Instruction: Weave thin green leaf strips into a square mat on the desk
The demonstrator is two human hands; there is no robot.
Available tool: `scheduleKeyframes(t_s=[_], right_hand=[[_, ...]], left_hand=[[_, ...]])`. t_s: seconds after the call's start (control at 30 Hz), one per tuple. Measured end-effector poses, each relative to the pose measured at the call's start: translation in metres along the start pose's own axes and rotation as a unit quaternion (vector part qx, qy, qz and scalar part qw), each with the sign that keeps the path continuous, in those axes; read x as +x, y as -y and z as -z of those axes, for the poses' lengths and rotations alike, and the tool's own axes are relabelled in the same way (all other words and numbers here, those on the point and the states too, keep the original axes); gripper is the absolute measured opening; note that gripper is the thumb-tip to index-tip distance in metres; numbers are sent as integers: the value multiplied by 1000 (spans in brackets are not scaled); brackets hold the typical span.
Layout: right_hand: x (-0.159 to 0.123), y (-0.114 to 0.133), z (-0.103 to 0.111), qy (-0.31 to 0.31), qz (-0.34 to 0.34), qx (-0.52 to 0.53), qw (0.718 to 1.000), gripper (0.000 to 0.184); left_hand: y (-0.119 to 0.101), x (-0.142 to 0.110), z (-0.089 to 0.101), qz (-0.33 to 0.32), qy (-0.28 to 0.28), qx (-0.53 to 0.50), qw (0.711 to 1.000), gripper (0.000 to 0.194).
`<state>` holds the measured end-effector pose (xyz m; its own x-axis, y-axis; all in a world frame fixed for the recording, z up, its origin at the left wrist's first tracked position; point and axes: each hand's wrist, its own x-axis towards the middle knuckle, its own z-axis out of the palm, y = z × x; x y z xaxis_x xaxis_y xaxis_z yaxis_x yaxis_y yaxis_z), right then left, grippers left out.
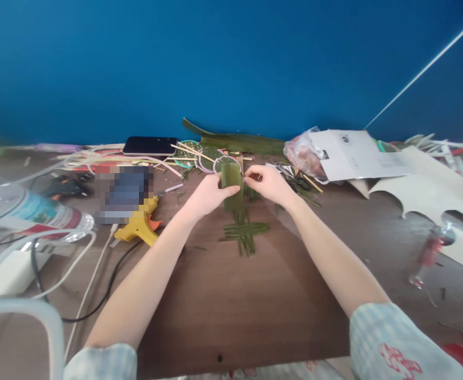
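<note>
My left hand (212,194) grips a flat piece of green leaf (232,196), its thumb lying across the front. The leaf piece stands upright over the desk. Close to its right edge is my right hand (267,182), thumb and index finger pinched together; what sits between those fingertips is too small to make out. Just below the leaf piece, a crossed bundle of thin green strips (246,233) lies on the desk. Behind the hands are several round hoops (226,160) and thin wooden sticks (196,151).
A yellow glue gun (140,224), a phone (150,145), a plastic bottle (37,211) and cables crowd the left. Long green leaves (243,142) lie along the blue wall. On the right are scissors (303,182), a white box (360,154) and cut card (441,192).
</note>
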<state>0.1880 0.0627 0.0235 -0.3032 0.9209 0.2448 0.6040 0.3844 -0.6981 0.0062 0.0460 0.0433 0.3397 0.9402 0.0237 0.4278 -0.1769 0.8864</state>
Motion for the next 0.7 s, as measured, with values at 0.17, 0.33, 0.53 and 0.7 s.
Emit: scheduleKeyframes(t_s=[0.17,0.33,0.53,0.7], right_hand=[[2,-22,-3,-9,-29,-123,992,8],[1,-32,-6,-24,-48,-155,987,11],[1,-18,1,-31,-62,-83,994,4],[-2,7,2,121,-28,115,986,14]], left_hand=[[-4,0,3,31,-25,12,999,16],[1,3,4,38,-37,27,998,14],[7,5,2,32,-33,47,998,17],[12,7,0,27,-18,67,997,22]])
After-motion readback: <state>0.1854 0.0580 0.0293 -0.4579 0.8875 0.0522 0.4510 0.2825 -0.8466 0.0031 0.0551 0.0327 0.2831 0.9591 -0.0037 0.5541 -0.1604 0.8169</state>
